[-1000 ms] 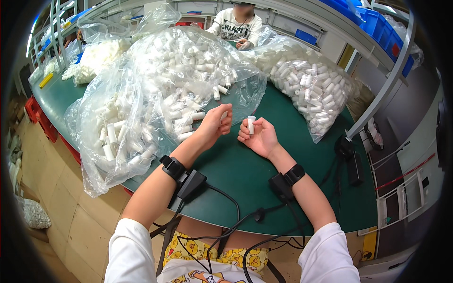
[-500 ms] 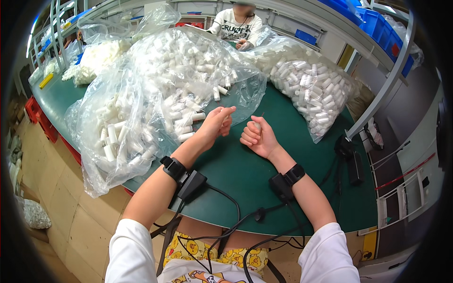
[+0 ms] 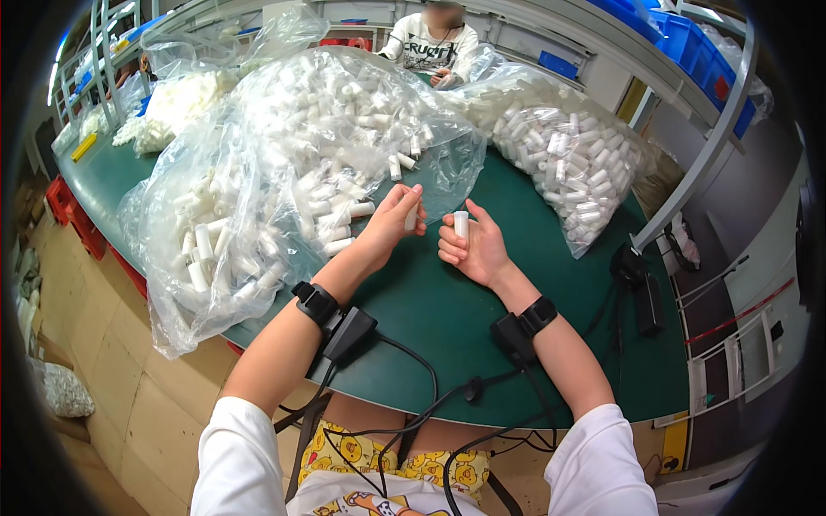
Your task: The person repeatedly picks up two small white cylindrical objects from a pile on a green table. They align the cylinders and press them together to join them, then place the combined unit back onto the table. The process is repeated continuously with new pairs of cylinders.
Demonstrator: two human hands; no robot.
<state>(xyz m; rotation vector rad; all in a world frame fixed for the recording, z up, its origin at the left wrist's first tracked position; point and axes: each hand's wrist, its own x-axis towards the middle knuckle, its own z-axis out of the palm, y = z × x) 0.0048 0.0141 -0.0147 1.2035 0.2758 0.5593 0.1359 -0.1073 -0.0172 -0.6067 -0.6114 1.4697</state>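
My left hand (image 3: pixel 389 222) is closed around a short white plastic cylinder (image 3: pixel 411 218), which shows partly between thumb and fingers. Close beside it, over the green tabletop, my right hand (image 3: pixel 482 251) grips another white plastic cylinder (image 3: pixel 461 225), held nearly upright with its upper part in plain sight. The two cylinders are apart. Left of my left hand, a big open clear plastic bag (image 3: pixel 284 163) spills many similar white cylinders, a few of them lying at its mouth near my wrist.
A second clear bag full of white cylinders (image 3: pixel 572 163) stands at the right. Across the green table (image 3: pixel 551 361) sits another person (image 3: pixel 430 47). A metal frame post (image 3: pixel 697 176) rises at the right edge. Black cables (image 3: pixel 430 387) run from my wrist straps over the table's near edge.
My right hand has turned so that its cylinder now stands exposed above the fingers. My left hand has tilted upward, bringing its cylinder into sight.
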